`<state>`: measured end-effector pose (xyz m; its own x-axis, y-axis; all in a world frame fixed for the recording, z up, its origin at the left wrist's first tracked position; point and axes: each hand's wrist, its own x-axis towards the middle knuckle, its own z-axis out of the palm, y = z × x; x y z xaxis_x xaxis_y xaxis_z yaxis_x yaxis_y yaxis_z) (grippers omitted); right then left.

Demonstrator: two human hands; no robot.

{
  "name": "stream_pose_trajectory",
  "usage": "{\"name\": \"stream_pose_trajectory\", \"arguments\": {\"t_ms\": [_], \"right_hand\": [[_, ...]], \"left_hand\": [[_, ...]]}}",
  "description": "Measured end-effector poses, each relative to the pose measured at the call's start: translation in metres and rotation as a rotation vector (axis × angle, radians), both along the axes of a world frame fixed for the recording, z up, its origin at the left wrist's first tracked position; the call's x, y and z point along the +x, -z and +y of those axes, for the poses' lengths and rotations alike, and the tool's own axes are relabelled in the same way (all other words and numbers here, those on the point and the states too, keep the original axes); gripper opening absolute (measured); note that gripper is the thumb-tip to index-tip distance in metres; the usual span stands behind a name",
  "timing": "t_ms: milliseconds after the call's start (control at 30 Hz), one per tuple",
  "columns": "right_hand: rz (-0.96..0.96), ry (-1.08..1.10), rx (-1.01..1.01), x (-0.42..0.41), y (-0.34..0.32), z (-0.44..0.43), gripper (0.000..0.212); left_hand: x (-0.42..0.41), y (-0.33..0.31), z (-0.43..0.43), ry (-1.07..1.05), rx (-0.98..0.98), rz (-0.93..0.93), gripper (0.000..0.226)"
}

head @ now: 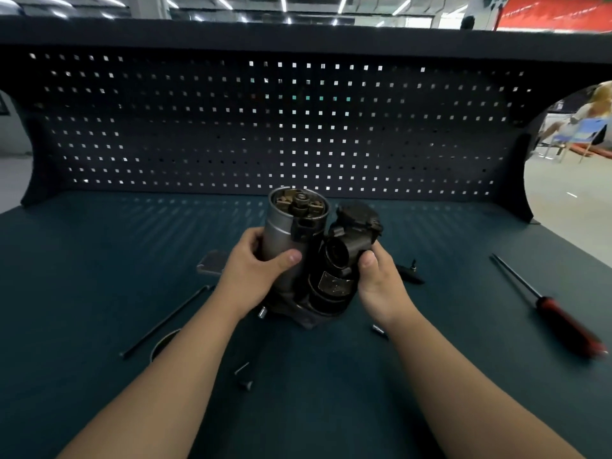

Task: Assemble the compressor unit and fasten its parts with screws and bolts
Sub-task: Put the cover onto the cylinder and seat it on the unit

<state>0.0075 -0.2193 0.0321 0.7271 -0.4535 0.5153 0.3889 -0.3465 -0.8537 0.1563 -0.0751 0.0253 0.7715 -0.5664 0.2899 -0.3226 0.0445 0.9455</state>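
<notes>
Both hands are wrapped around the compressor standing mid-desk, left hand on the silver can, right hand on the black head, so I'd keep it upright before grabbing the screwdriver.

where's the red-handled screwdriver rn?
The red-handled screwdriver lies on the dark green bench mat at the far right of the head view, untouched, right of the right hand holding the compressor unit.

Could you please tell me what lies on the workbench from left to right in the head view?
Long thin rod → left hand → compressor unit → right hand → red-handled screwdriver.
</notes>
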Motion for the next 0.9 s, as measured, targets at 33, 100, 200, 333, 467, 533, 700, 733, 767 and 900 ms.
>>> {"name": "stream_pose_trajectory", "arguments": {"t_ms": [33, 100, 200, 333, 467, 533, 700, 733, 767, 900], "right_hand": [[-0.018, 0.008, -0.007, 0.004, 0.001, 0.002, 0.09], [-0.044, 0.035, -0.003, 0.012, 0.004, 0.007, 0.084], [-0.083, 0.03, 0.015, 0.02, 0.01, 0.015, 0.089], [-0.077, 0.187, 0.032, 0.02, -0.007, 0.016, 0.057], [0.322, 0.297, 0.064, 0.018, -0.054, -0.011, 0.074], [0.576, 0.19, 0.152, 0.012, -0.072, -0.025, 0.09], [0.697, 0.006, 0.273, 0.014, -0.072, -0.026, 0.06], [0.689, 0.008, 0.291, 0.018, -0.068, -0.025, 0.061], [0.678, 0.009, 0.308, 0.021, -0.065, -0.025, 0.06], [0.654, 0.021, 0.295, 0.028, -0.053, -0.029, 0.056]], "left_hand": [[0.001, -0.001, 0.005, 0.002, 0.004, 0.001, 0.054], [0.003, -0.006, 0.012, -0.007, 0.034, 0.005, 0.066], [0.001, -0.013, 0.018, 0.004, 0.037, 0.005, 0.076], [-0.018, -0.023, 0.013, -0.028, -0.015, 0.089, 0.079], [-0.024, -0.045, 0.001, -0.044, 0.188, 0.204, 0.065], [-0.029, -0.048, -0.005, 0.039, 0.273, 0.355, 0.095], [-0.033, -0.029, -0.02, 0.132, 0.327, 0.641, 0.096], [-0.031, -0.026, -0.021, 0.118, 0.329, 0.642, 0.093], [-0.029, -0.024, -0.022, 0.106, 0.33, 0.642, 0.092], [-0.024, -0.014, -0.024, 0.048, 0.397, 0.6, 0.094]]}}
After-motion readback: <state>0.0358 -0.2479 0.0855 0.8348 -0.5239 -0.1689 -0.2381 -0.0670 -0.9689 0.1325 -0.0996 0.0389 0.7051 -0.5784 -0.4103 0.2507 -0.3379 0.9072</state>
